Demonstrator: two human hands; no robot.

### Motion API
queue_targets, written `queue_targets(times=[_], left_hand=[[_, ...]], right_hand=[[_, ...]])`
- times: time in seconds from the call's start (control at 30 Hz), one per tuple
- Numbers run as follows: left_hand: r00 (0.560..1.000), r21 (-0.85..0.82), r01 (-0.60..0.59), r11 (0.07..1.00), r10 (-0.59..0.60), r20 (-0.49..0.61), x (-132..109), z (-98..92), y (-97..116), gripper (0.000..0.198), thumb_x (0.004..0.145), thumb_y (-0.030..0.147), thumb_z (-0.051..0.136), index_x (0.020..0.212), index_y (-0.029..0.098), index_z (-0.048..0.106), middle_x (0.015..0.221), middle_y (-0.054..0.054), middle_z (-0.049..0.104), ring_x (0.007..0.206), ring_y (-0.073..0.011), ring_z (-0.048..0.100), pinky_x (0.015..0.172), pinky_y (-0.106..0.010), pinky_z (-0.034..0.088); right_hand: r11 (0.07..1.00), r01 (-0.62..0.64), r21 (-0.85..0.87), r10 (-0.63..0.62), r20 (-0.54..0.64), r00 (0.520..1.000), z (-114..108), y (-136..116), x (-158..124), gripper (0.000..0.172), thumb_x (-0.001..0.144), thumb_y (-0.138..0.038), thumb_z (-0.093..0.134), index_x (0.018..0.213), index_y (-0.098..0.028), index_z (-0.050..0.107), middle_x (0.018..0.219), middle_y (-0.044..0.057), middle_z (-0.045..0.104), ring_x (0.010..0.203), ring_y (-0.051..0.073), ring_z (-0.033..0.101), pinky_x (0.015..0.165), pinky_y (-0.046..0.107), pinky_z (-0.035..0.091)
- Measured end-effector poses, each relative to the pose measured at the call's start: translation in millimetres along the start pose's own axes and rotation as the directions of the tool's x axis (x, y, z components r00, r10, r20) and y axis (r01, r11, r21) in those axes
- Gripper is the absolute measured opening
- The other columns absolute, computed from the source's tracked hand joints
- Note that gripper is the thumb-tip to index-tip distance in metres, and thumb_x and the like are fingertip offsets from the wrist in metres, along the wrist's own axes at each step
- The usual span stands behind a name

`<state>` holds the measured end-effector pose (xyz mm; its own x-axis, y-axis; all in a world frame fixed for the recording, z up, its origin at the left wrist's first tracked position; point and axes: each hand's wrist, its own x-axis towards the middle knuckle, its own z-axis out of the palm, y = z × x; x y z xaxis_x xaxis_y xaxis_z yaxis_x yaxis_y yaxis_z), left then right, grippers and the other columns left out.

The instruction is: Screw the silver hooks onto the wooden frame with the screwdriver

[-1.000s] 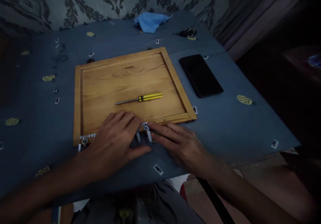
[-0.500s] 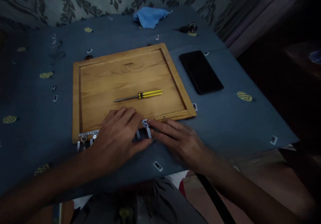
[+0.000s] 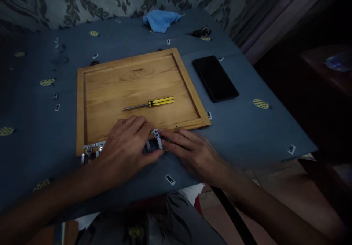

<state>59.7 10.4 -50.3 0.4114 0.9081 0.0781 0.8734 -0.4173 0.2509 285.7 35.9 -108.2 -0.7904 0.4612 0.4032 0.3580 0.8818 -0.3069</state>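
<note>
A wooden framed panel lies flat on the cloth-covered table. Along its near edge runs a metal fitting with screws and narrow prongs that stick out toward me. My left hand curls over that edge, its fingers on the fitting and its thumb below; the palm hides the fitting's middle. At the fitting's right end, the closed fingertips of my right hand press on the metal. A screwdriver with a yellow and black handle rests on the panel, beyond my hands.
To the panel's right lies a black phone. Farther back are a blue cloth and a dark pointed tool. Small metal parts are scattered at left on the table. Its front edge is close to my body.
The whole view has shifted slightly, so everything sits a little farther left. Both hands keep nearly the same hold at the panel's edge.
</note>
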Motion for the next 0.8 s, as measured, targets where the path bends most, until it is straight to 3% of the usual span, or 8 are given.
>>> queue_targets(times=[0.17,0.43,0.6,0.8], left_hand=[[1.000,0.000,-0.016,1.000,0.016,-0.009,-0.5,0.3,0.0,0.026,0.085,0.036,0.078,0.096,0.016,0.066,0.098,-0.008,0.071,0.092,-0.0297,0.067,0.080,-0.045,0.052],[0.998,0.005,-0.045,0.999,0.045,-0.042,-0.8,0.9,-0.9,0.025,0.084,0.033,0.079,0.095,0.015,0.065,0.093,-0.007,0.069,0.088,-0.0290,0.066,0.075,-0.044,0.051],[0.998,-0.022,-0.047,0.999,0.046,-0.034,-1.0,0.4,-0.8,0.024,0.084,0.031,0.079,0.097,0.016,0.065,0.095,-0.006,0.070,0.090,-0.0285,0.067,0.078,-0.044,0.053],[0.995,0.007,-0.064,0.998,0.065,-0.069,-1.5,2.2,-1.8,0.023,0.084,0.031,0.078,0.095,0.016,0.066,0.092,-0.006,0.070,0.088,-0.0285,0.066,0.077,-0.044,0.052]], right_hand=[[1.000,0.006,-0.002,-0.006,-0.005,1.000,-1.4,-0.9,0.5,0.031,0.104,-0.011,0.046,0.126,-0.012,0.068,0.137,0.014,0.071,0.104,0.024,0.069,0.084,0.041,0.064],[0.996,0.002,0.090,0.016,-0.207,0.978,-2.0,-0.4,-1.1,0.031,0.102,-0.006,0.051,0.128,-0.013,0.065,0.128,0.013,0.076,0.110,0.021,0.075,0.091,0.037,0.066],[0.996,-0.003,0.087,0.015,-0.141,0.990,-4.2,-1.0,0.9,0.035,0.102,-0.007,0.049,0.133,-0.012,0.064,0.132,0.015,0.074,0.115,0.022,0.074,0.094,0.037,0.065],[1.000,0.013,-0.008,-0.014,-0.057,0.998,-4.7,-1.1,4.5,0.034,0.104,-0.010,0.044,0.130,-0.011,0.067,0.130,0.016,0.075,0.109,0.024,0.075,0.090,0.041,0.065]])
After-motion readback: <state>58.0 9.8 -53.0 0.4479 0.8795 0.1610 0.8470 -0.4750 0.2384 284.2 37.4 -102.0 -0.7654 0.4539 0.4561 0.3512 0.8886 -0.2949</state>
